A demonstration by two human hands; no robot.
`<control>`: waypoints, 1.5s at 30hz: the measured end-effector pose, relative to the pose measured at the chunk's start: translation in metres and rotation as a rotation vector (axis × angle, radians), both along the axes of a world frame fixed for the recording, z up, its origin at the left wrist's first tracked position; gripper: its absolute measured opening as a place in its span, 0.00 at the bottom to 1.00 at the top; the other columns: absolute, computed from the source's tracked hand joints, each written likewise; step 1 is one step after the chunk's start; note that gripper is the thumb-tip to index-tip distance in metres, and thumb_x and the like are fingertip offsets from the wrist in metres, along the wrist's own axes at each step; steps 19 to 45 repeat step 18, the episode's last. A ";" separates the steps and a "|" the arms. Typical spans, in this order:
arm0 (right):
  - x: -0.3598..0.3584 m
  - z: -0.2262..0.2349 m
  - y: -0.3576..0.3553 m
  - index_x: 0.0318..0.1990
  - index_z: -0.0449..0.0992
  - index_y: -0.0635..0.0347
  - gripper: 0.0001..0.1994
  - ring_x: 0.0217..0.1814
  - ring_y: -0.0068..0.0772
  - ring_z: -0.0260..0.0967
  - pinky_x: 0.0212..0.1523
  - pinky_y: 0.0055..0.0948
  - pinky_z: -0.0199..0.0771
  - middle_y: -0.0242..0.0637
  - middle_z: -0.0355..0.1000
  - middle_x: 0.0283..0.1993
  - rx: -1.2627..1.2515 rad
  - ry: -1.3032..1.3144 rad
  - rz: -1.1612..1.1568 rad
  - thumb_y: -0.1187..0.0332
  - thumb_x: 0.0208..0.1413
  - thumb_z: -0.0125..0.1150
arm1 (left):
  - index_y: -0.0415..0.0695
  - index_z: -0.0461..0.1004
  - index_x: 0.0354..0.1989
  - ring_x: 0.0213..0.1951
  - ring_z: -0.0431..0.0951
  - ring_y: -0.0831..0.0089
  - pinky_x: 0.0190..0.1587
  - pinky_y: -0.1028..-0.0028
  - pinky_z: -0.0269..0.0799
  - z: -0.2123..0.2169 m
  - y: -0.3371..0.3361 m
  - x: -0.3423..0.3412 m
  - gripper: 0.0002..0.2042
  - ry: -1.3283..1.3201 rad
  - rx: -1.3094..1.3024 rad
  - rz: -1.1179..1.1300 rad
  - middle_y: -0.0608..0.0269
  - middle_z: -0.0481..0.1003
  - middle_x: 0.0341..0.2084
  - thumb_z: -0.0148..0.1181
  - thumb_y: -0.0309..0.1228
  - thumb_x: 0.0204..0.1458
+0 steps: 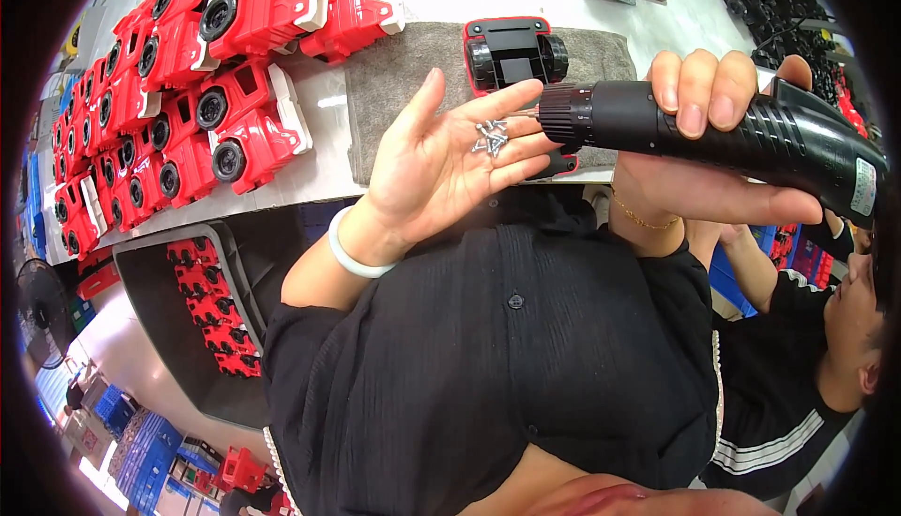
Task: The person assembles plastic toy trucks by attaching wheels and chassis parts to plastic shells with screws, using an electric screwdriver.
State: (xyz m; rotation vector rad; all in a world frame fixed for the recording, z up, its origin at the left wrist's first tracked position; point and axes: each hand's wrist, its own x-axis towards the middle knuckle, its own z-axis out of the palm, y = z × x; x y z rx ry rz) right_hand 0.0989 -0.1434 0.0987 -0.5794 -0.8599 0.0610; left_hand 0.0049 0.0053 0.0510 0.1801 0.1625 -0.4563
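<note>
Picking a screw off the open left hand (441, 164) calls for a level palm and a slow driver tip. Head view: small silvery screws (489, 137) lie loose on the fingers, grip spread apart. Right hand (699, 141) is clamped around the black electric screwdriver (713, 127), raised above the surface's near edge.

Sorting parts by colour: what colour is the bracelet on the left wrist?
Pale whitish-green bangle, head view.

Driver (741, 131) bit tip blurred; toy chassis (514, 52) partly behind hands.
</note>
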 end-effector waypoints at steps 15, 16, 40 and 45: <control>0.003 0.008 -0.008 0.52 0.57 0.56 0.40 0.26 0.19 0.60 0.31 0.21 0.60 0.29 0.61 0.27 0.014 0.054 0.010 0.36 0.37 0.57 | 0.36 0.66 0.42 0.34 0.73 0.73 0.37 0.77 0.70 -0.014 0.001 -0.002 0.14 -0.083 0.271 0.012 0.55 0.71 0.35 0.46 0.34 0.55; 0.003 0.009 -0.009 0.52 0.57 0.56 0.40 0.26 0.19 0.60 0.32 0.21 0.60 0.28 0.61 0.27 0.011 0.041 0.036 0.36 0.37 0.57 | 0.37 0.67 0.40 0.31 0.73 0.75 0.34 0.78 0.70 -0.018 0.002 -0.002 0.11 -0.133 0.240 -0.014 0.57 0.71 0.33 0.48 0.33 0.54; 0.004 0.008 -0.011 0.52 0.57 0.55 0.39 0.27 0.19 0.62 0.33 0.22 0.62 0.28 0.61 0.27 -0.012 0.020 0.056 0.37 0.39 0.56 | 0.41 0.67 0.38 0.29 0.72 0.76 0.31 0.81 0.69 -0.023 0.002 -0.001 0.09 -0.166 0.175 -0.028 0.61 0.72 0.30 0.49 0.32 0.53; 0.004 0.008 -0.011 0.52 0.57 0.55 0.39 0.27 0.19 0.62 0.33 0.22 0.62 0.28 0.61 0.27 -0.012 0.020 0.056 0.37 0.39 0.56 | 0.41 0.67 0.38 0.29 0.72 0.76 0.31 0.81 0.69 -0.023 0.002 -0.001 0.09 -0.166 0.175 -0.028 0.61 0.72 0.30 0.49 0.32 0.53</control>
